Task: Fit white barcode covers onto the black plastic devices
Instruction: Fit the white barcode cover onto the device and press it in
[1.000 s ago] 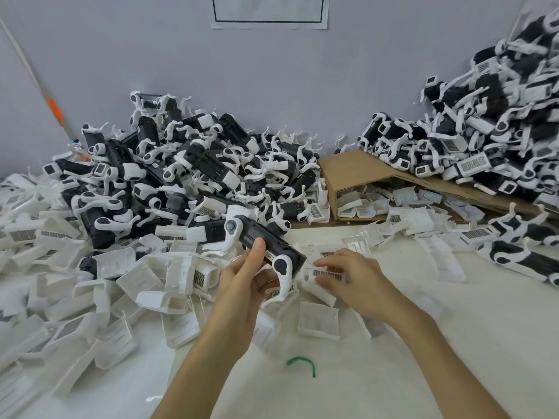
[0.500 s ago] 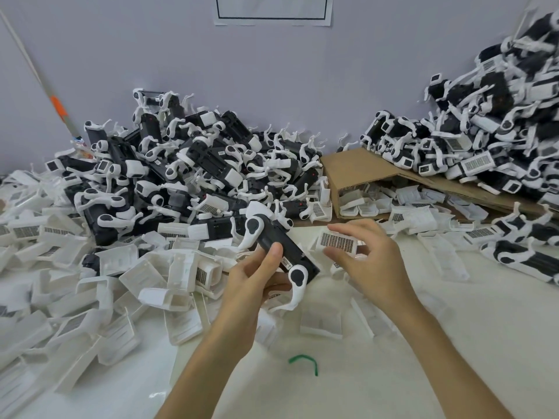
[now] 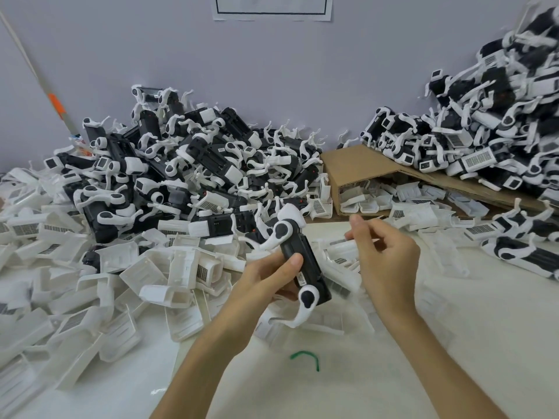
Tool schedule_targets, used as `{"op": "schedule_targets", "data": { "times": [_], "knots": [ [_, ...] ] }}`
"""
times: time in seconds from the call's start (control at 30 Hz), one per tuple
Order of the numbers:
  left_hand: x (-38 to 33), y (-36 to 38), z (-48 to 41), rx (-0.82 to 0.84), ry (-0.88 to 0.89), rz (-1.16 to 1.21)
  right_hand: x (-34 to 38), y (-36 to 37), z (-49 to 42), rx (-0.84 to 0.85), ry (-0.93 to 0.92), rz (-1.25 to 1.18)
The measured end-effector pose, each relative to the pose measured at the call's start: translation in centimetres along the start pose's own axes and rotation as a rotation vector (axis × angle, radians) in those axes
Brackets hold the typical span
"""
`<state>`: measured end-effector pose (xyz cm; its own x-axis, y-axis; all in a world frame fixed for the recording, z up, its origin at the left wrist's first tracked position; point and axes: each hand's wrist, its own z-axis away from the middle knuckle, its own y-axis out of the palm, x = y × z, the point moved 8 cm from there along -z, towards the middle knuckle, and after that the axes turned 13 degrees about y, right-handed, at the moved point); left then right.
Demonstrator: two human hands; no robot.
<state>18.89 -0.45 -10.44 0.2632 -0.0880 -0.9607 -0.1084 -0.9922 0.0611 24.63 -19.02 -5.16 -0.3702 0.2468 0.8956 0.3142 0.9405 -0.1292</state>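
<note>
**Cover in hand, not yet on the device**

I read this as the alignment step: both parts were up off the surface (image 3: 453,343), but nothing was joined yet. The left hand (image 3: 266,282) gripped a black device (image 3: 305,267) around its middle, thumb laid across the top face. The body ran tilted from upper left to lower right at the centre of the frame, with a white clip at each end. The right hand (image 3: 387,261), just right of the device and apart from it, had its fingers curled on what I took to be a white barcode cover (image 3: 343,244). That part was blurred, so I could not make out its orientation.

The next move, as I judged it, called for turning the cover's open side towards one end of the device and sliding it on squarely until it seated. I could not tell which end takes it.

Spare covers (image 3: 106,267) lay heaped at the left, and more devices (image 3: 484,140) were piled at the upper right.
</note>
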Motion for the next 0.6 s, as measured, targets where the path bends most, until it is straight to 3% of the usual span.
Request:
{"op": "schedule_targets", "data": {
  "times": [0.17, 0.27, 0.37, 0.5, 0.6],
  "knots": [
    [-0.1, -0.5, 0.0, -0.061, 0.014, 0.018, -1.6, -1.4, -1.2, -0.058, 0.159, -0.112],
    [-0.1, -0.6, -0.2, -0.116, 0.012, 0.100, -2.0, -0.3, -1.2, 0.046, 0.238, -0.161],
    [0.7, -0.1, -0.9, -0.118, -0.104, 0.280, -1.7, 1.6, -0.8, 0.232, 0.295, -0.257],
    [0.6, 1.3, -0.9, -0.049, -0.155, 0.591, 0.4, 3.4, 1.1, 0.448, 0.092, -0.171],
    [1.1, 0.7, -0.9, -0.040, -0.092, 0.523, 0.9, 4.5, 2.2, 0.492, -0.024, -0.017]
  ]
}}
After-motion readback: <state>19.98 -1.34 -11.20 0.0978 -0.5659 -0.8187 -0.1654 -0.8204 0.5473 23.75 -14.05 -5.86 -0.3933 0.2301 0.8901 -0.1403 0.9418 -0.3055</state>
